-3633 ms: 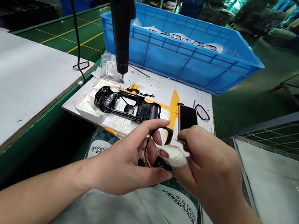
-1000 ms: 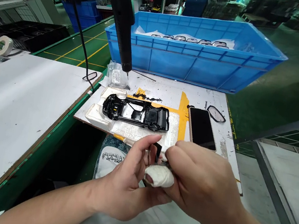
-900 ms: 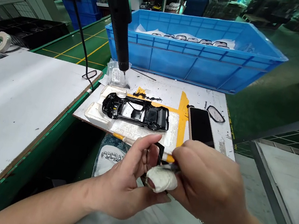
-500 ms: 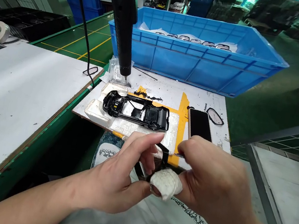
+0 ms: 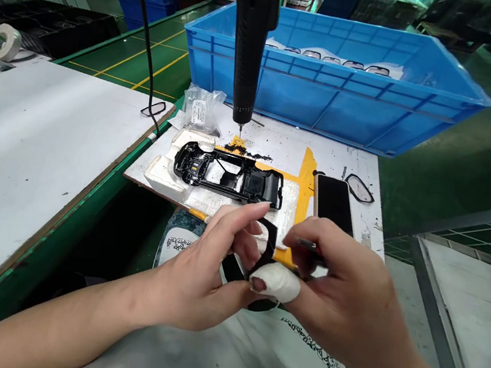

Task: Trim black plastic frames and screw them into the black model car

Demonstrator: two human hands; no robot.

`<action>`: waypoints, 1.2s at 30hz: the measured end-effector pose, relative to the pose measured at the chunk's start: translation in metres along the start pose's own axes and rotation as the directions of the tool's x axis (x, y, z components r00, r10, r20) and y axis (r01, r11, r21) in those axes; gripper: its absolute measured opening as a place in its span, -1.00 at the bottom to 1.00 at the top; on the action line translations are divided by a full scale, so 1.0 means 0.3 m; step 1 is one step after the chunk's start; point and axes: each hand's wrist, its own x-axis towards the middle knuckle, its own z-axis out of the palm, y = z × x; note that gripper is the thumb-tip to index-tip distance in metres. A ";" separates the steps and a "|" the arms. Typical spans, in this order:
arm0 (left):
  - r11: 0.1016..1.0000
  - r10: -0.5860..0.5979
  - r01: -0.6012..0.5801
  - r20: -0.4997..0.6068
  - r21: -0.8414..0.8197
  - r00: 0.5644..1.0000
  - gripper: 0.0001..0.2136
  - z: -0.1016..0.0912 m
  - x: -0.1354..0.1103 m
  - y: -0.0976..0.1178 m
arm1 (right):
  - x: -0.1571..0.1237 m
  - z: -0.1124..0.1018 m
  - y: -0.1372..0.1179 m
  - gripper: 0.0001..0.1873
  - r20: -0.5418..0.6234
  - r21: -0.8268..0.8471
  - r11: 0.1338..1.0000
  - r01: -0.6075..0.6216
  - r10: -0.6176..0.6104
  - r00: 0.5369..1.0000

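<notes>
My left hand (image 5: 197, 282) pinches a thin black-rimmed clear part (image 5: 270, 238) between thumb and fingers, above my lap. Its lower portion is partly hidden behind my hands. Close on the right, my right hand (image 5: 346, 281) is curled round a slim tool (image 5: 312, 247) with a bit of red and dark metal; its exact kind is hidden by the fingers. White wrapping (image 5: 281, 282) covers the right thumb, whose tip meets the part. Beyond my hands, a black model car body (image 5: 251, 188), open in the middle, lies on a white foam block (image 5: 290, 200).
A black power screwdriver (image 5: 248, 54) hangs bit-down over scattered small black screws (image 5: 250, 154). Behind stands a blue crate (image 5: 323, 106) with several black-rimmed parts. A phone (image 5: 336, 201) and another black-rimmed clear part (image 5: 360, 188) lie at right, a plastic bag (image 5: 201, 111) at back left.
My right hand has turned and drawn the tool slightly back from the part's rim, with its wrapped thumb now lying more sideways. The left hand keeps its hold. The camera view has shifted slightly.
</notes>
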 end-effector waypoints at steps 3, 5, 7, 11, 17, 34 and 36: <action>0.976 0.155 -0.148 -0.036 0.157 0.987 -0.15 0.014 0.011 -0.025 | 0.013 -0.010 -0.028 -0.76 0.161 0.177 0.976 -0.130 0.102 0.982; 0.948 0.227 -0.205 -0.064 0.242 0.972 -0.14 0.012 0.018 -0.042 | 0.019 -0.025 -0.023 -0.74 0.183 0.154 0.981 -0.118 0.089 0.979; 0.955 0.226 -0.202 -0.093 0.219 0.970 -0.07 -0.014 0.030 -0.048 | 0.024 -0.048 0.003 -0.80 0.149 0.045 0.999 0.019 -0.026 0.989; 0.983 -0.062 0.044 0.096 0.179 0.993 0.10 -0.125 0.093 -0.002 | 0.044 -0.100 0.052 -0.83 0.217 -0.304 0.794 0.526 -0.480 0.850; 0.944 -0.328 0.240 0.596 0.225 0.733 -0.11 -0.178 0.207 0.077 | 0.076 -0.113 0.036 -0.82 0.358 -0.331 0.541 0.773 -0.686 0.634; 0.986 -0.011 -0.024 0.211 0.163 0.978 -0.26 -0.089 0.175 0.079 | 0.031 -0.032 0.008 -0.27 0.026 -0.355 0.908 0.223 -0.229 0.973; 0.988 -0.026 -0.004 0.195 0.153 0.980 -0.29 -0.086 0.175 0.081 | 0.029 -0.037 0.014 -0.25 0.001 -0.402 0.884 0.236 -0.258 0.966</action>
